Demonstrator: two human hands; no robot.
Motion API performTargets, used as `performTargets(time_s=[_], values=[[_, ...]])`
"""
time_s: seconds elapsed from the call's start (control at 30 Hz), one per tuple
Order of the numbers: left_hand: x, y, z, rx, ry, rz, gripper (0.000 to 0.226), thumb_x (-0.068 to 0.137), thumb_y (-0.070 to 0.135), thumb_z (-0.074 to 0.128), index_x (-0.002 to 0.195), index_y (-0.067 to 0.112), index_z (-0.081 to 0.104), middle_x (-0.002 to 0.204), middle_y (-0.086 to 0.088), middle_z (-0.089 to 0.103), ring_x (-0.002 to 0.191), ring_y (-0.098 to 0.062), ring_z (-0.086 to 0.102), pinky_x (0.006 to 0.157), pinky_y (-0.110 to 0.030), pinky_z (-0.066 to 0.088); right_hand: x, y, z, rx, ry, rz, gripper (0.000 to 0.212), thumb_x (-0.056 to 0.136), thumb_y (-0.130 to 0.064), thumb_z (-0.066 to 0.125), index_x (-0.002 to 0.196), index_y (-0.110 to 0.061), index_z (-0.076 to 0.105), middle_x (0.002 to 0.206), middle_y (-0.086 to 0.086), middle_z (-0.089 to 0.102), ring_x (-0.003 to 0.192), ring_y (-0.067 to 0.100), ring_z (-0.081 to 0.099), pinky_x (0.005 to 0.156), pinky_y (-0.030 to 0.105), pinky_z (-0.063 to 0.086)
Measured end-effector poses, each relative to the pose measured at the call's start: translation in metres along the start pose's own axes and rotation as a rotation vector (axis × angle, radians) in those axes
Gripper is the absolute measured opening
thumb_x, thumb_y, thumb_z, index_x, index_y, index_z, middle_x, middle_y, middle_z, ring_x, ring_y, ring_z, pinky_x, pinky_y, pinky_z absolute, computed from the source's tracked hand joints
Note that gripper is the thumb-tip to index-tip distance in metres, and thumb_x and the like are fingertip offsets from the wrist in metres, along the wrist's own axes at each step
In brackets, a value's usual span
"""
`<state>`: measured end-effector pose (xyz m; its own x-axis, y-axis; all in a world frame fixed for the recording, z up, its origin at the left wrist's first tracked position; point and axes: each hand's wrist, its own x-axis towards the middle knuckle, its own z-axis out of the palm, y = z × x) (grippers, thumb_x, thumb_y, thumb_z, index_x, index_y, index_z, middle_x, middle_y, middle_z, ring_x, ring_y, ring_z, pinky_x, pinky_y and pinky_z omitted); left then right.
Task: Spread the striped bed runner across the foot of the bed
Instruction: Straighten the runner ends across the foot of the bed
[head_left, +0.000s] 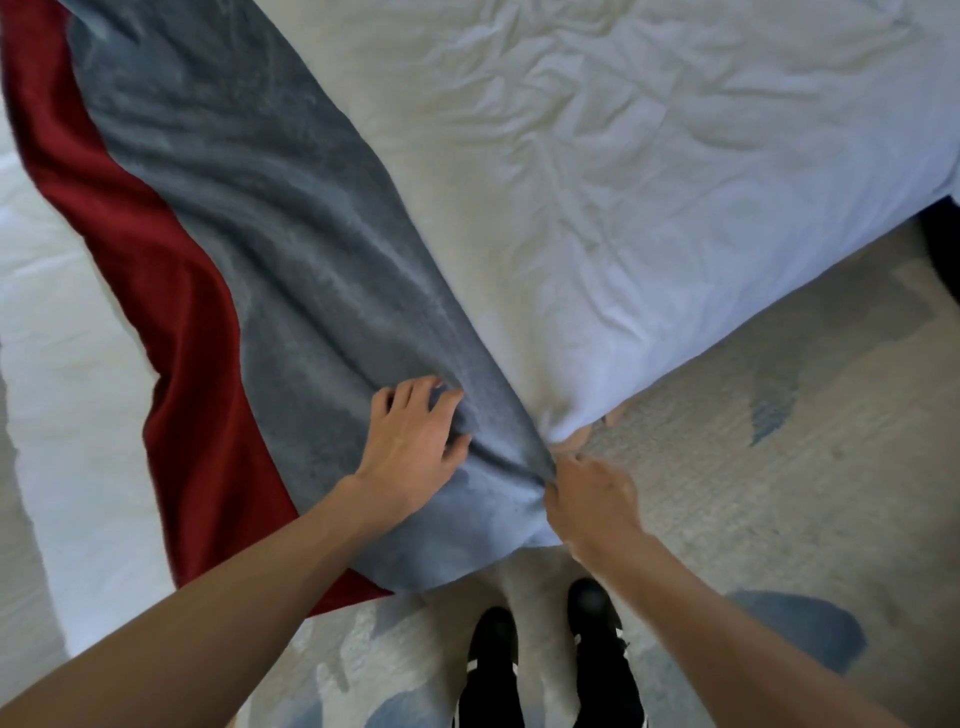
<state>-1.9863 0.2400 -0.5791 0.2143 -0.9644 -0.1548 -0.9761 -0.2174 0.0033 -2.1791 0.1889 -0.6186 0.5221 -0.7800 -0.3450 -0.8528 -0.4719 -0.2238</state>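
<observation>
I stand at a corner of the foot of the bed (649, 156), and the striped bed runner (249, 218) lies slantwise over it. Its grey band and red band run from the far left edge of the bed down to this corner, where the near end hangs off over the carpet (779, 426) just above my shoes (545, 644).

My left hand (410, 447) rests on the grey band near the corner, fingers spread and slightly bent, pressing into the folds. My right hand (592, 499) pinches the runner's grey edge, bunched tight right at the corner of the white duvet.

The cloth looks plush, soft and limp, light enough to drag but likely to cling to the duvet and wrinkle it. I judge it will not slide as a sheet: better to hold it by the short end, one hand at each corner, lift, and draw it square with the foot edge.
</observation>
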Motion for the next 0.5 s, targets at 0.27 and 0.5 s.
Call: performTargets(time_s=[0.27, 0.5], values=[[0.017, 0.017, -0.010, -0.159, 0.050, -0.157, 0.056, 0.093, 0.043, 0.048, 0.141, 0.021, 0.032, 0.126, -0.005, 0.052, 0.113, -0.022, 0.051, 0.095, -0.037, 0.034, 0.024, -0.001, -0.026, 0.215, 0.023, -0.152, 0.032, 0.096, -0.035, 0.045, 0.117, -0.012, 0.052, 0.110, 0.006, 0.057, 0.100, 0.024, 0.056, 0.084, 0.032, 0.043], [0.063, 0.018, -0.036, -0.295, 0.086, -0.347, 0.051, 0.094, 0.048, 0.045, 0.135, 0.020, 0.035, 0.100, -0.004, 0.066, 0.092, -0.025, 0.063, 0.084, -0.042, 0.047, 0.074, -0.025, -0.061, 0.367, 0.097, -0.224, 0.034, 0.094, -0.031, 0.047, 0.126, -0.017, 0.050, 0.114, 0.005, 0.061, 0.102, 0.025, 0.056, 0.090, 0.040, 0.045]])
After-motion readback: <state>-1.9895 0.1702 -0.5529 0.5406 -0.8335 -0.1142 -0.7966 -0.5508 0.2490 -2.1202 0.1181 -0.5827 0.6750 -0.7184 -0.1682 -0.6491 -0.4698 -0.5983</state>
